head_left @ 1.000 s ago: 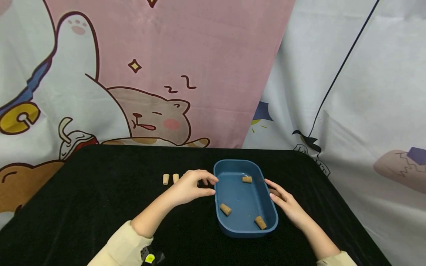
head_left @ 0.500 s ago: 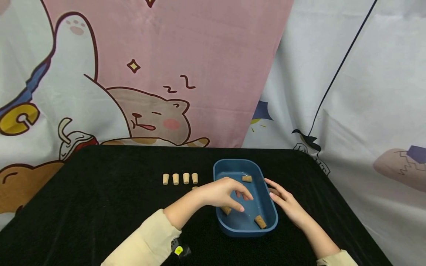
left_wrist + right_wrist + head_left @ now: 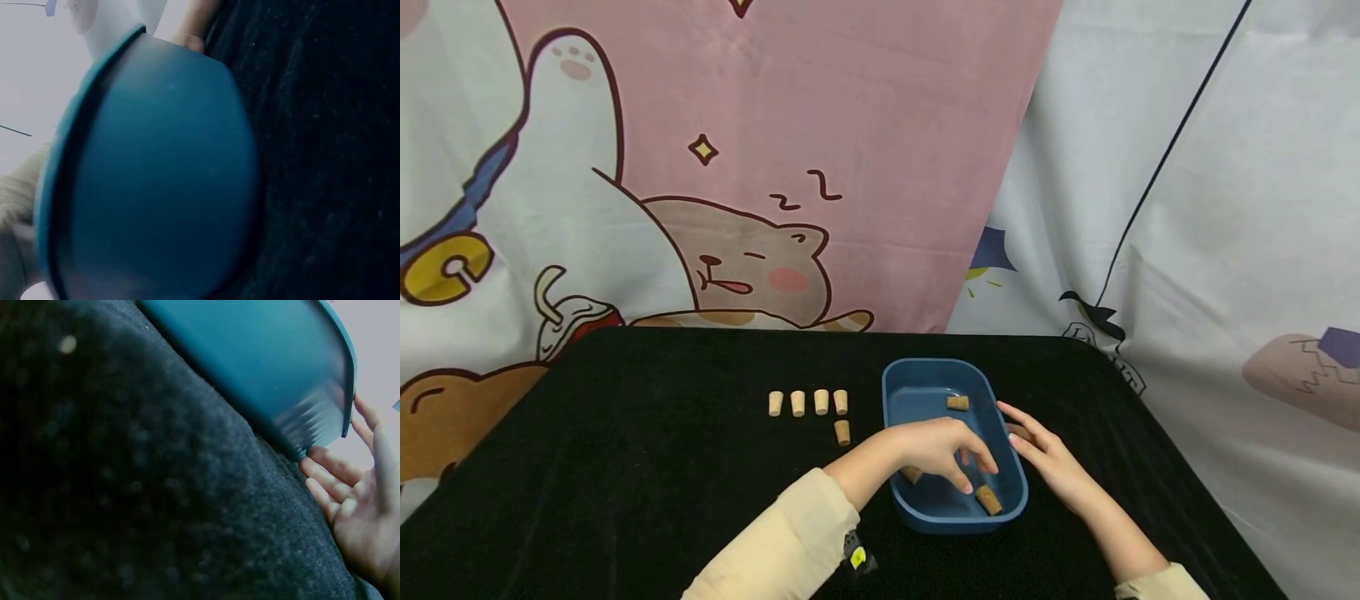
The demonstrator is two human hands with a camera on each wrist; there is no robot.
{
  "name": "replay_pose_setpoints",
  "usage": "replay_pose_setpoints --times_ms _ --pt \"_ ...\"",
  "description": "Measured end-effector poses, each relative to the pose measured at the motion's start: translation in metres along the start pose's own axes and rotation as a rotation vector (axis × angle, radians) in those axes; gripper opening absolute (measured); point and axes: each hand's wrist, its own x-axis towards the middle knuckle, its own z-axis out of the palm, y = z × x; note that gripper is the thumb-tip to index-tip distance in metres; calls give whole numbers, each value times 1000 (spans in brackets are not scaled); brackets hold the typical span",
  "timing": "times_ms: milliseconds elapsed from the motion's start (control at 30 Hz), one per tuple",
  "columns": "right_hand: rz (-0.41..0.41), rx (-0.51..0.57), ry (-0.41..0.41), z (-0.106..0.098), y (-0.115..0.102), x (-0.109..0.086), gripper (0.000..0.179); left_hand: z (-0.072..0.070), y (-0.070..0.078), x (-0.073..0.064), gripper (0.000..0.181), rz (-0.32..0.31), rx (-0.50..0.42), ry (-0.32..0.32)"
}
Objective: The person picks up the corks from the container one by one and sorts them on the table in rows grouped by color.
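Observation:
A blue oblong tub (image 3: 917,408) with rounded corners stands on the black cloth. Inside it lie three corks: one at the far end (image 3: 957,403), one at the near right (image 3: 988,500), and one at the left (image 3: 912,473), partly hidden by my left hand. That left hand (image 3: 942,450) reaches over the tub's left rim, thumb and fingers parted just above the near-right cork. My right hand (image 3: 1051,467) rests its fingertips against the tub's right side, and the right wrist view shows its fingers (image 3: 331,465) extended at the outer wall. The tub's outer wall (image 3: 162,162) fills much of the left wrist view.
Left of the tub, several pale corks stand in a row (image 3: 798,403) on the black cloth (image 3: 662,467), with another cork (image 3: 842,432) in front of the row's right end. A printed curtain (image 3: 887,167) hangs behind the table.
My left hand has moved right from beside the tub's left rim to over its inside, down toward the near-right cork, uncovering the corks on the cloth. The right hand has stayed put.

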Motion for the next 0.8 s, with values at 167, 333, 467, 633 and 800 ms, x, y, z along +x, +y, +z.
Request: replay_pose_setpoints --times_ms 167,333,467,633,800 --pt "9 17 -5 -1 2 0 49 3 -2 9 37 -53 -17 -36" --pt "31 26 -1 0 2 1 50 6 -4 16 36 -81 -26 -63" --pt "36 25 1 0 1 1 50 10 -4 19 35 -103 -14 -69" --pt "28 10 11 0 1 1 49 12 -3 20 31 -133 -5 -59" --pt "20 9 3 0 2 0 49 16 -2 20 28 -140 25 -48"
